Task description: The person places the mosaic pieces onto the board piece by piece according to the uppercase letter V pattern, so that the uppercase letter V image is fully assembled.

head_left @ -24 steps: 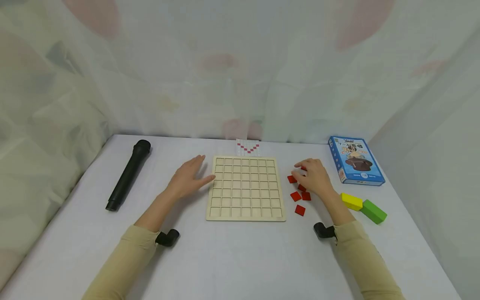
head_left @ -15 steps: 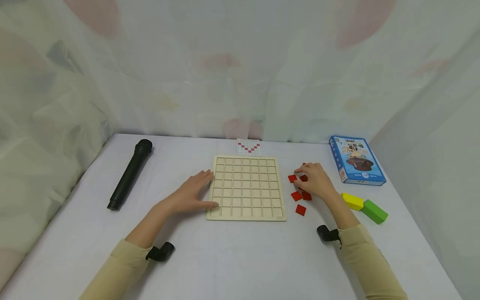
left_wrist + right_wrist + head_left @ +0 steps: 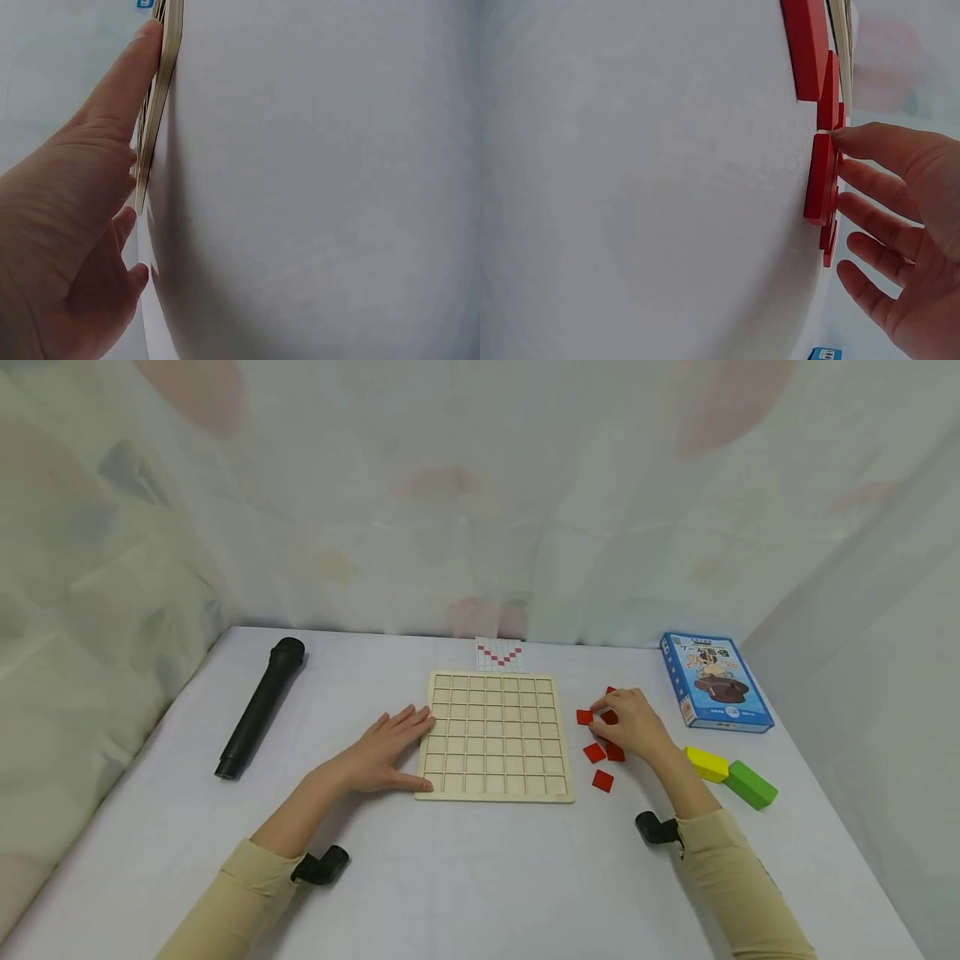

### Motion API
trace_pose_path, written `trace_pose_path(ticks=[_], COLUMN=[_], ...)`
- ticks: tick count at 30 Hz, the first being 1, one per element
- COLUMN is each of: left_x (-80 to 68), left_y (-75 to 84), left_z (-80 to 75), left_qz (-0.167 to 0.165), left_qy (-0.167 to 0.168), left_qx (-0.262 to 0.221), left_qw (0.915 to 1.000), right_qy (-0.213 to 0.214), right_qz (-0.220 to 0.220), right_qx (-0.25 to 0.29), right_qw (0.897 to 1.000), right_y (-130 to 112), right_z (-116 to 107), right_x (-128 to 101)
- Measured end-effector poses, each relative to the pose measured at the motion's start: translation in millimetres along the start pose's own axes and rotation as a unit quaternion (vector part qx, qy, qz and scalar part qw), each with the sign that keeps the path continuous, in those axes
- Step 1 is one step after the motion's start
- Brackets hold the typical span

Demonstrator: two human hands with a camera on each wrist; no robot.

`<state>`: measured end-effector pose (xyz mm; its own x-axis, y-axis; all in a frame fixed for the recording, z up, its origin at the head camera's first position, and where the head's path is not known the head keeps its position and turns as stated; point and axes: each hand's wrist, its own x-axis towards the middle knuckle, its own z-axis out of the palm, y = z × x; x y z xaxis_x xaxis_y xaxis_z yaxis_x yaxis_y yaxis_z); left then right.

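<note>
Left hand (image 3: 378, 752) lies flat, steadying the board (image 3: 493, 735) at nine o'clock; right hand (image 3: 632, 724), fingers loose over the tiles (image 3: 594, 752), should pinch just one cleanly.

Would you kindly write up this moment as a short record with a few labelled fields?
Left hand: fingers straight, resting against the left edge of the wooden grid board.
Right hand: fingertips on the red tiles; whether it pinches one is unclear.
Board cells: all empty.
Nearby: pattern card, black microphone, blue box, yellow block, green block.
Surface: white table.
</note>
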<state>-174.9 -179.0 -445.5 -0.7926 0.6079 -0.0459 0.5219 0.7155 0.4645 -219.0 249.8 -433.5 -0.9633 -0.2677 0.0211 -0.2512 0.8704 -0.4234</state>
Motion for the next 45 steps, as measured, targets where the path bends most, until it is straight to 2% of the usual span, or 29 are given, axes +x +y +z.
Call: trace_pose_path(ticks=[9,13,21,29,32,36,45], left_x=[-0.4,0.5,1.0,1.1,1.0,0.4,-1.8], left_y=[2.6,4.1,8.1,8.1,8.3,9.1,11.1], left_z=[-1.1,-0.9,0.2,2.5,3.3,3.8,3.9], left_qz=[0.0,0.004,0.002,0.002,0.003,0.003,-0.004], left_qy=[0.003,0.008,0.012,0.015,0.016,0.017,0.015], left_qx=[0.008,0.016,0.018,0.033,0.038,0.038,0.029], left_qw=[1.0,0.9998,0.9998,0.9993,0.9991,0.9991,0.9995], right_qy=[0.012,0.016,0.005,-0.016,-0.032,-0.048,-0.066], right_qz=[0.0,0.002,-0.013,-0.078,-0.09,-0.095,-0.11], right_qx=[0.001,0.022,0.077,0.099,0.107,0.107,0.063], right_qw=[1.0,1.0,0.997,0.992,0.99,0.989,0.99], right_y=[-1,-8,-39,-75,-86,-96,-109], right_z=[-1,-1,6,21,27,34,41], right_x=[-1,-1,-6,-14,-17,-19,-22])
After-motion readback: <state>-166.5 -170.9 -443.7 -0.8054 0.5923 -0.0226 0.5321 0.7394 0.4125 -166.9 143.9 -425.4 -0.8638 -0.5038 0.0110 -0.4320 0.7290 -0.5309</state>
